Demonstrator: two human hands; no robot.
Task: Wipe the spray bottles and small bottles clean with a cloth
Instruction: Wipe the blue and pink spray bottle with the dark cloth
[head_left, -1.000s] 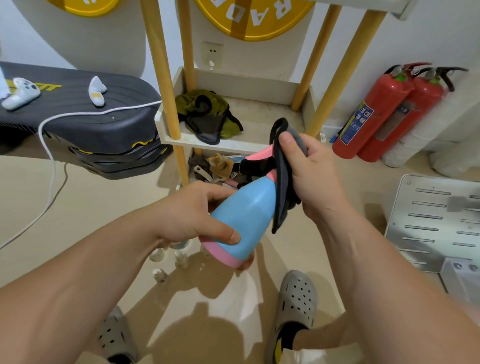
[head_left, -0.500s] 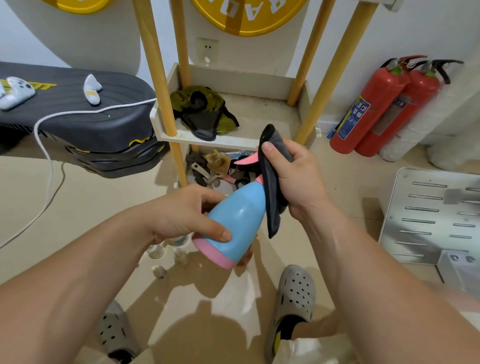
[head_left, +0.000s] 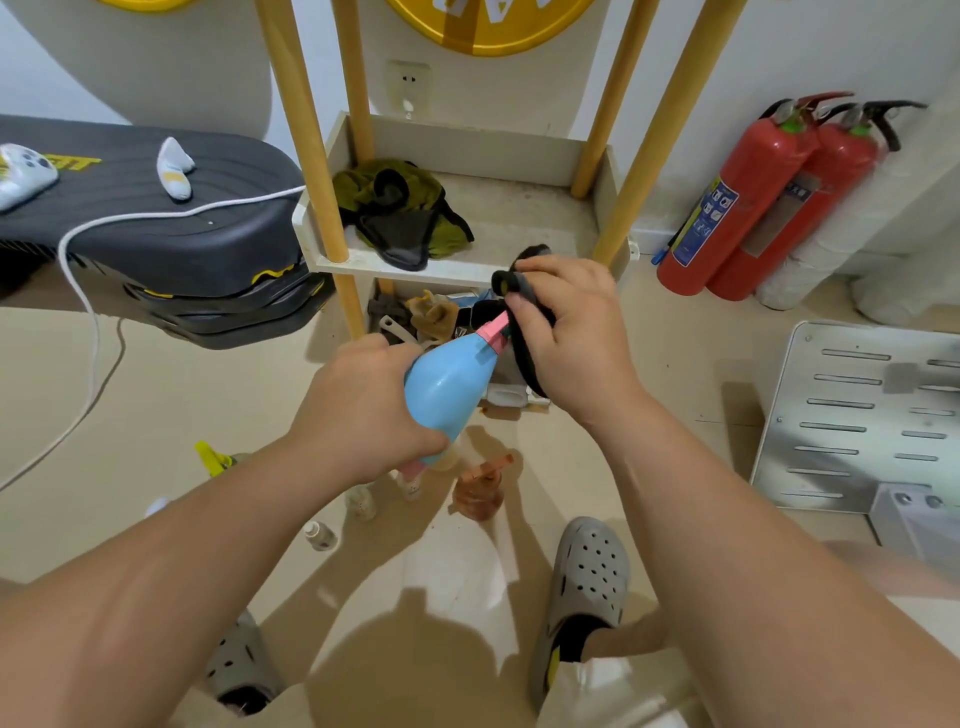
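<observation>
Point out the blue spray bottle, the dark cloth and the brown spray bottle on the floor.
blue spray bottle (head_left: 441, 389): head view, middle of its blue body.
dark cloth (head_left: 503, 282): head view, its folded top edge.
brown spray bottle (head_left: 478, 496): head view, its round body.

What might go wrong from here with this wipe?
The right hand works the cloth around the pink head of the blue spray bottle; pressing there might squirt liquid. The left hand grips only its lower end, so it may slip onto the small bottles standing on the floor beneath.
</observation>
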